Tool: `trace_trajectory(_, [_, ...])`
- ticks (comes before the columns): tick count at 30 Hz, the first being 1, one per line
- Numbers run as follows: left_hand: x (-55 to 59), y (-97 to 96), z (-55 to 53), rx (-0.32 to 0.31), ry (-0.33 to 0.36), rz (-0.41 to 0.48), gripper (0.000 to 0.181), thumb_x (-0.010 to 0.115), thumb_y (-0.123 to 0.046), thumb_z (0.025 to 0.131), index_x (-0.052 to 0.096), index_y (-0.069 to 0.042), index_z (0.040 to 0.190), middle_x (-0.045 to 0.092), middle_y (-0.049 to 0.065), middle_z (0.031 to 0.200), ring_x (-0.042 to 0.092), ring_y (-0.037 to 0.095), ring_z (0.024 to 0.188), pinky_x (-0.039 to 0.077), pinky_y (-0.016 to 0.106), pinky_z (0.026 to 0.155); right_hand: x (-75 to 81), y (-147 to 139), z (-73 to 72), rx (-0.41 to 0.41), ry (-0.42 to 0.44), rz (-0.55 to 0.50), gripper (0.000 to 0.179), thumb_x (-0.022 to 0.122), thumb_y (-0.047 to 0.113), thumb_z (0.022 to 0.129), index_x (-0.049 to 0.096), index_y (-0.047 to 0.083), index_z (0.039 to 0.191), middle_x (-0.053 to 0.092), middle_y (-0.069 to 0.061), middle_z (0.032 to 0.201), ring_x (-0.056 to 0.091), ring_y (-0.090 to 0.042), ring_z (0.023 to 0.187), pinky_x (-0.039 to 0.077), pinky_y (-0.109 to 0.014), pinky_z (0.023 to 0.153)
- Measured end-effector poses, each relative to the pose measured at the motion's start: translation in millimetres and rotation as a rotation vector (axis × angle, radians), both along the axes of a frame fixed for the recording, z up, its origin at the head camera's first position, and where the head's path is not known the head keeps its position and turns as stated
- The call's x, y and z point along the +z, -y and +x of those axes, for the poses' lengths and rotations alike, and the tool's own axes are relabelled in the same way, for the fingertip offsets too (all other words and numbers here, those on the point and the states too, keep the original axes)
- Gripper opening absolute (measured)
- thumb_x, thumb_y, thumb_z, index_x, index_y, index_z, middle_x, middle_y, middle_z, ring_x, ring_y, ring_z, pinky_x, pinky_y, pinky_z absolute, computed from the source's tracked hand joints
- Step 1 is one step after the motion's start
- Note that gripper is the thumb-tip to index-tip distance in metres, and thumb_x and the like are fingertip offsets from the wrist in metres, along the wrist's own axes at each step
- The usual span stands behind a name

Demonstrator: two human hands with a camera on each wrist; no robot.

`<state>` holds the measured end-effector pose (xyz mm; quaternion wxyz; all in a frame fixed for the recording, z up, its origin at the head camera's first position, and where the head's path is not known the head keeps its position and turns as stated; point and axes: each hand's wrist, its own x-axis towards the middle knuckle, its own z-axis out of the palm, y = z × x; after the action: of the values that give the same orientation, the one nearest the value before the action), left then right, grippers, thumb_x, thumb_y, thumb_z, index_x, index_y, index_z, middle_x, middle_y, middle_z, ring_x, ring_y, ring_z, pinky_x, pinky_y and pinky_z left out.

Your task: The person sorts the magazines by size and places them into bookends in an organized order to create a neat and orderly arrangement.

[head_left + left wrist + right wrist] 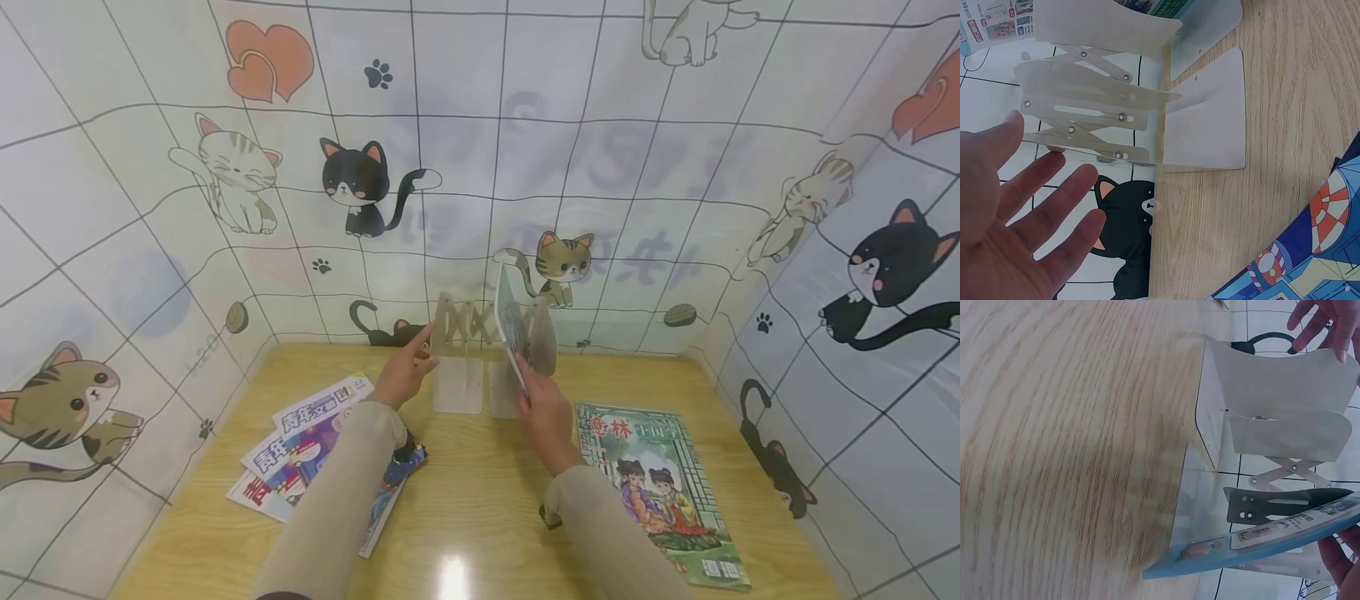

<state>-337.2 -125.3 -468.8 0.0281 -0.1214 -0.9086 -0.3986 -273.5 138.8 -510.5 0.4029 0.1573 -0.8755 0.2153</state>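
Note:
A white metal expanding bookend (457, 386) stands at the back of the table, its upright plates linked by riveted crossed strips. In my right hand (551, 419) I grip a thin magazine (510, 318), held upright among the plates on the bookend's right side. Its pale blue edge (1260, 551) reaches down close over the base plate in the right wrist view. My left hand (405, 371) is at the bookend's left outer plate, fingers spread and fairly straight. In the left wrist view, the fingertips (1088, 175) are right by that plate, with nothing in the palm.
Several magazines (311, 454) lie fanned out on the left of the wooden table, partly under my left forearm. A green-covered magazine (667, 492) lies flat on the right. A small dark object (551, 517) sits beside my right sleeve. Cat-print sheeting (465, 158) encloses the table.

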Motion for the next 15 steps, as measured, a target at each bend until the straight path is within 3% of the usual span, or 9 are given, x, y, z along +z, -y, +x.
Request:
trace_trajectory(7, [-1.0, -1.6, -0.3, -0.005, -0.008, -0.007, 0.067, 0.057, -0.022, 0.1, 0.023, -0.033, 0.155, 0.063, 0.017, 0.117, 0.065, 0.032, 0.095, 0.049, 0.049, 0.083, -6.5, -1, -1.1, 0.018, 0.011, 0.005, 0.067, 0.068, 0.005, 0.082, 0.049, 0.019, 0.144, 0.066, -0.013, 0.098, 0.06, -0.029, 0.078, 0.052, -0.042, 0.058])
trace_trajectory(15, [-1.0, 2.9, -0.6, -0.018, -0.014, -0.033, 0.069, 0.058, -0.028, 0.099, 0.02, -0.043, 0.154, 0.064, 0.015, 0.119, 0.065, 0.028, 0.089, 0.051, 0.04, 0.069, -11.7, -5, 5.2, 0.071, 0.152, -0.012, 0.067, 0.069, 0.015, 0.087, 0.042, 0.021, 0.148, 0.064, -0.013, 0.115, 0.062, -0.03, 0.094, 0.054, -0.046, 0.074])
